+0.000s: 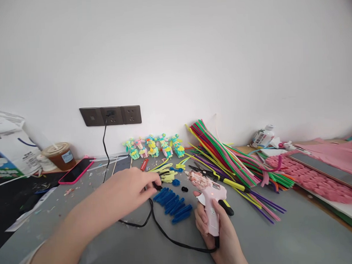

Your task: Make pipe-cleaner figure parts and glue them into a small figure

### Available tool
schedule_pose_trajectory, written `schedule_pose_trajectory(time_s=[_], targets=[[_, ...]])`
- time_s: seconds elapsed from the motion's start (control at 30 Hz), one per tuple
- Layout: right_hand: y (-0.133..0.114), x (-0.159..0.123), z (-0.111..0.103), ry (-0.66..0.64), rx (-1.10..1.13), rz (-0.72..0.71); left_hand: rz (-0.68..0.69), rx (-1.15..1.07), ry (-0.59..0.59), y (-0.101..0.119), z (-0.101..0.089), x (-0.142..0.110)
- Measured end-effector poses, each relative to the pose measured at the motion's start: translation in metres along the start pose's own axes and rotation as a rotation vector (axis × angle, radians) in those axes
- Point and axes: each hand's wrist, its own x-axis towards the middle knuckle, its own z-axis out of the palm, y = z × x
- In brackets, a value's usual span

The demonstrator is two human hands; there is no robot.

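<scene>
Glue gun (211,202) gripped upright in rt hand (219,233), nozzle toward lt hand (132,190) pinching small black piece (157,186) just left of it.

Concealed and cut-off items
Left hand (128,190) fingertips cover what they pinch; right hand (224,239) wrist leaves the bottom edge.
</scene>
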Motion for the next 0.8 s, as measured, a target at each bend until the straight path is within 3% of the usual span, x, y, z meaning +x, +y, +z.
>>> schedule_pose_trajectory(time_s=[0.07,0.2,0.33,0.63,0.8], targets=[[-0.001,-0.002,0.001,0.031,0.017,-0.011,0.005,0.108,0.092,0.003,0.016,0.024],[-0.001,-0.005,0.003,0.067,0.018,-0.054,-0.014,0.183,0.124,-0.01,0.058,0.07],[-0.001,-0.004,0.004,0.073,-0.031,-0.089,-0.008,0.176,0.144,-0.02,0.082,0.091],[-0.001,-0.006,0.007,0.092,-0.074,-0.073,0.053,0.15,0.146,-0.024,0.097,0.095],[-0.001,-0.007,0.008,0.093,-0.1,-0.08,0.065,0.094,0.176,-0.023,0.091,0.09]])
